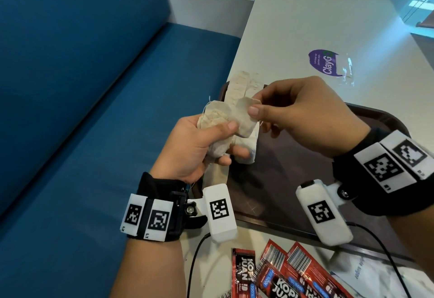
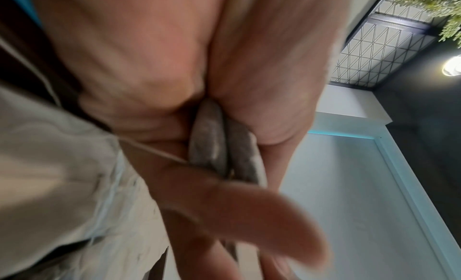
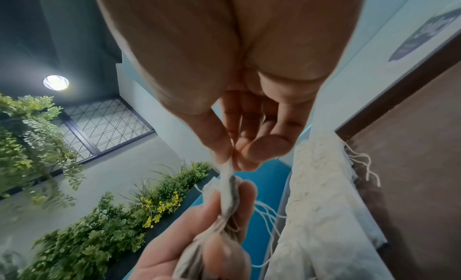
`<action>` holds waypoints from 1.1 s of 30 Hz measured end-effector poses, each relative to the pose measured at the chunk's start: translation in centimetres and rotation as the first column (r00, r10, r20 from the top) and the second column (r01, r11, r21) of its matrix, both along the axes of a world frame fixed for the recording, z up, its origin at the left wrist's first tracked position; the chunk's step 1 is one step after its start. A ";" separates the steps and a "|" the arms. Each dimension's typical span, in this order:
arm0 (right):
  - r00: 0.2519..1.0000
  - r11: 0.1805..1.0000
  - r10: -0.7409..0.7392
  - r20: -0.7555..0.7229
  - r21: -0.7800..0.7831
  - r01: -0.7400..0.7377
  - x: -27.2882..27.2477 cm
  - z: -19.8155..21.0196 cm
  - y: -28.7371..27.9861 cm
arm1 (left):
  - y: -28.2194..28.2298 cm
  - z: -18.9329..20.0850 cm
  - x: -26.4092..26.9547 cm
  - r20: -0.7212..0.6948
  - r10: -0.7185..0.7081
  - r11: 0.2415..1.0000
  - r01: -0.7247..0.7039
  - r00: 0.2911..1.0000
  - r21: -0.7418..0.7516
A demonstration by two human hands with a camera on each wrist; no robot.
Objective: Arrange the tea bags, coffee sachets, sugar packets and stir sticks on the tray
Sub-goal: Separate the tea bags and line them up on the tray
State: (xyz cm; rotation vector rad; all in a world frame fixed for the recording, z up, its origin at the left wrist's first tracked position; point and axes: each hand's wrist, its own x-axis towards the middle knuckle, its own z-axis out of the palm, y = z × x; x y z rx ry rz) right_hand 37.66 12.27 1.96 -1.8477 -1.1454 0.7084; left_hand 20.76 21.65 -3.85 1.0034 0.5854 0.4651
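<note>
Head view: the left hand [image 1: 195, 147] clutches a bunch of tea bags [image 1: 216, 119] above the tray [image 1: 293, 161]; the right hand [image 1: 303, 114] pinches one bag's edge.

Left wrist: fingers [image 2: 237, 211] curl round two bags.

Right wrist: thumb and forefinger nip the paper; strings [image 3: 268, 215] dangle beside.

Tray [image 1: 366, 119]: brown floor bare at centre; row of tea bags [image 1: 239, 86] lines left edge. Near rim: coffee sachets [image 1: 277, 276] crowd the table [image 1: 305, 27]

Matt, fibrous paper tea bags [image 1: 244, 116]; glossy foil coffee sachets [image 1: 281, 279]; smooth brown plastic tray [image 1: 293, 156].
</note>
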 end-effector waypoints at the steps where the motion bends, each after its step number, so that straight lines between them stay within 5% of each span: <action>1: 1.000 1.000 -0.005 -0.011 0.005 0.005 0.1 -0.1 -0.1 | 0.1 0.0 0.0 -0.009 0.012 1.000 -0.012 1.000 -0.001; 9: 0.998 0.995 -0.060 0.002 0.077 0.060 0.1 -0.3 -1.1 | 1.0 -0.2 0.1 -0.010 0.217 0.960 -0.215 0.976 -0.180; 12: 0.999 0.994 0.049 -0.001 -0.100 -0.049 -0.2 -0.8 -1.3 | 1.0 -0.3 0.2 0.032 0.255 0.940 -0.240 0.966 -0.242; 17: 0.957 0.870 0.212 -0.199 -0.408 -0.278 -1.3 -1.7 -1.6 | 1.0 -0.1 0.1 0.067 0.290 0.919 -0.258 0.955 -0.299; 28: 0.994 0.939 0.034 -0.100 -0.337 -0.066 -0.4 -3.8 -0.9 | 0.9 -0.4 0.0 0.162 0.218 0.957 -0.179 0.962 -0.228; 33: 0.979 0.966 0.060 0.195 -0.260 -0.007 -0.2 -4.3 -1.1 | 0.9 -0.5 0.0 0.165 0.212 0.961 -0.174 0.963 -0.216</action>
